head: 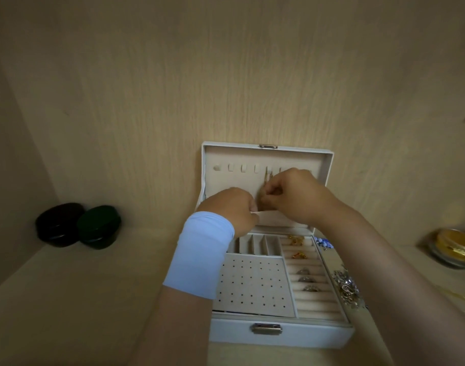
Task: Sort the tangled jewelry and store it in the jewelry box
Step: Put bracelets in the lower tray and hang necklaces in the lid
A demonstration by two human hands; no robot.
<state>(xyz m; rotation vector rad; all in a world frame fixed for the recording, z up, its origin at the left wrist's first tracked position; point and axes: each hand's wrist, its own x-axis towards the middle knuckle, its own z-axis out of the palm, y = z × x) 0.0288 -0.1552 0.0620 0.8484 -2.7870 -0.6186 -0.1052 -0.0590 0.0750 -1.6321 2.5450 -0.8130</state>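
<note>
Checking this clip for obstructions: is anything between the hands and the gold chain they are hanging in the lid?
Nothing visible does. Both the left hand and right hand are already at the gold chain, which hangs from a hook in the jewelry box lid. The neighbouring hooks to its left look bare.

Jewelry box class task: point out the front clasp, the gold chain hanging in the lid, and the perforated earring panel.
front clasp [266, 328], head view, middle of the metal plate.
gold chain [267, 178], head view, strands below the hook.
perforated earring panel [255, 283], head view, bare centre.
</note>
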